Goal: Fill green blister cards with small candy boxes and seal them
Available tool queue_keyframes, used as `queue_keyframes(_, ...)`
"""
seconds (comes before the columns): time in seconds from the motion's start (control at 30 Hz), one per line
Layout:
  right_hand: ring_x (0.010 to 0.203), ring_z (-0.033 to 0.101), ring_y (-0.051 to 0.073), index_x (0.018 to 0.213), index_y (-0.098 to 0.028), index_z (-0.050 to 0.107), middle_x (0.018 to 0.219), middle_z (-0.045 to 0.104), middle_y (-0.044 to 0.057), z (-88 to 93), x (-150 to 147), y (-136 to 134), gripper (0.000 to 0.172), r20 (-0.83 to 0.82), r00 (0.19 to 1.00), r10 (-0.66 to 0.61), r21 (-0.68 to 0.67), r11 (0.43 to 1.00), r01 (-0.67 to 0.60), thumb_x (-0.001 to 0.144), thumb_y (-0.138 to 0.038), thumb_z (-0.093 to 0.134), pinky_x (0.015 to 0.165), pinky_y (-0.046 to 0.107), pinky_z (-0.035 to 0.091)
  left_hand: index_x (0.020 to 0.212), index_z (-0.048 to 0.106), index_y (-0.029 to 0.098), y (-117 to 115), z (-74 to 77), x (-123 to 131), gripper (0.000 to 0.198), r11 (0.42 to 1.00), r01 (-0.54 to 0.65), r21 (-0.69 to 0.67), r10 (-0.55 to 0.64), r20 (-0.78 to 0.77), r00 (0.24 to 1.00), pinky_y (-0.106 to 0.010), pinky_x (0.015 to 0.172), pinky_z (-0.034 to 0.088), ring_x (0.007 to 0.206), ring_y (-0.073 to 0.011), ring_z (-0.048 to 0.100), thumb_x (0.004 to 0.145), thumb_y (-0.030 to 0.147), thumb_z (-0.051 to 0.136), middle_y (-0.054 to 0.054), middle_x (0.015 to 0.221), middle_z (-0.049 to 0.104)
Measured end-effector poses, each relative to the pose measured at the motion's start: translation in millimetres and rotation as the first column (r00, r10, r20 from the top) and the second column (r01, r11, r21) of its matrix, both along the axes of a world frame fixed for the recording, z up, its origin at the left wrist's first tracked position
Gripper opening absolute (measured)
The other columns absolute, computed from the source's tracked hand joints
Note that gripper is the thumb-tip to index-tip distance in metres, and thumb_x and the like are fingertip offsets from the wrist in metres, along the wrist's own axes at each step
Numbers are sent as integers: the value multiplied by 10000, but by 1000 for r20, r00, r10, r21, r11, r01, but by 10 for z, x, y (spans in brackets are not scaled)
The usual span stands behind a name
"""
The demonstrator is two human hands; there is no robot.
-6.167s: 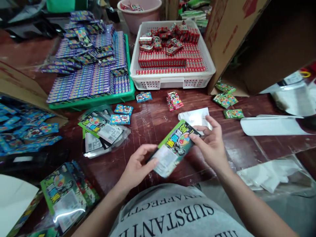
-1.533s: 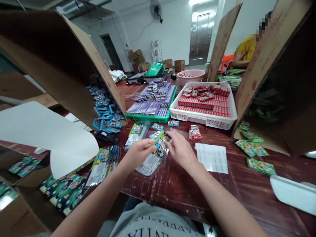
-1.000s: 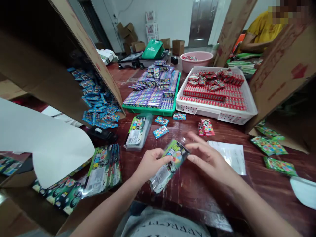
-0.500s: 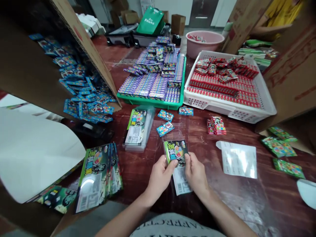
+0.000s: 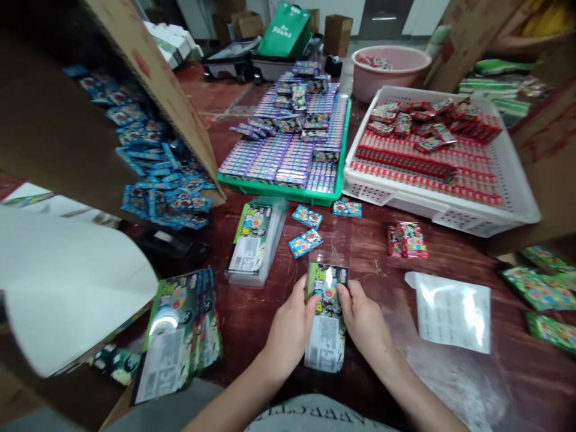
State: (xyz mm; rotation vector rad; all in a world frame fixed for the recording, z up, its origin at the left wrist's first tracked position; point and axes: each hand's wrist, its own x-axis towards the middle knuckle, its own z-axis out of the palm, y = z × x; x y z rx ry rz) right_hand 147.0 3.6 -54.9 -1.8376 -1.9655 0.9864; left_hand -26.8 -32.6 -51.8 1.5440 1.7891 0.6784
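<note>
Between both hands is a dark green printed card, its upper part inside a clear plastic sleeve whose top edge extends beyond the card. My left hand grips its left edge, thumb on the front. My right hand grips the right edge the same way. Just beyond lie small blue boxes. To the left sits a stack of clear sleeves with a printed card on or in the top one. More printed cards lie in a fanned pile at the near left.
A green tray of purple boxes and a white basket of red boxes stand at the back. Red boxes, a white sticker sheet and green packs lie to the right. A cardboard carton with blue boxes stands left.
The card has straightened from a slight tilt to nearly upright in view, with both hands still on it. The whole view has shifted slightly; the surrounding things stay in place.
</note>
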Motion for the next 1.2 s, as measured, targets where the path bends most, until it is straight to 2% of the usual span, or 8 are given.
queue_keyframes(0.13,928,747,280,1247,-254,595,1063,774,78,238,527,390,411,0,1000,22,146,989,-22,1013,-553,435,792,380,555,1401,506,164,317,192,-248,427,961,92,262,11,-367,930,-488,1093,452,1260,-315,573,1029,370,474,-162,1347,619)
queue_keyframes(0.27,1243,612,352,1415,-174,511,1372,632,178,529,1314,1071,618,217,973,81,445,879,-173,918,-530,603,1053,517,482,1486,467,209,879,387,-372,525,926,352,137,-193,-629,753,-493,1046,475,1240,-329,555,969,124,442,-146,1413,567)
queue_keyframes(0.43,1460,386,395,1578,-158,313,1609,386,179,611,1754,1662,927,457,816,354,251,829,-500,801,-471,709,1168,545,373,1575,346,354,1358,505,-229,828,834,518,-192,-480,-715,508,-492,929,530,1225,-367,573,841,-12,455,-141,1592,382)
queue_keyframes(0.57,1342,507,368,1562,-157,361,1494,526,169,535,1693,1832,901,471,765,438,169,807,-566,767,-374,726,1096,485,447,1502,479,311,1497,495,-138,756,847,489,-207,-484,-681,550,-481,862,556,1132,-362,605,821,-18,459,-174,1494,466)
queue_keyframes(0.73,1231,523,380,1424,-182,496,1358,587,161,663,1556,1492,770,319,862,393,324,810,-489,773,-498,758,1051,533,440,1347,562,273,1444,534,-263,680,883,468,-50,-405,-585,703,-472,950,529,1122,-308,591,731,-16,547,-126,1325,525)
queue_keyframes(0.83,1215,521,352,1405,-225,475,1341,569,135,723,1407,938,737,77,871,486,279,828,-486,769,-459,763,1032,514,462,1287,498,265,1340,625,-166,572,923,341,179,-325,-112,939,-367,878,555,1022,-219,621,755,88,614,-82,1237,532)
queue_keyframes(1.0,1196,529,324,1387,-203,511,1308,575,124,428,1374,255,698,1,857,515,108,852,-512,740,-297,754,1050,498,469,1137,472,246,1124,528,508,504,936,345,-65,-236,611,756,-255,758,526,839,-133,630,685,101,640,11,958,584)
queue_keyframes(1.2,1339,471,377,1471,-190,470,1450,521,170,256,1852,68,768,244,908,341,107,921,-375,796,-386,778,1106,568,425,1125,506,226,1009,125,996,434,819,538,-198,-349,571,743,-305,755,564,879,-180,673,720,112,610,-16,971,641)
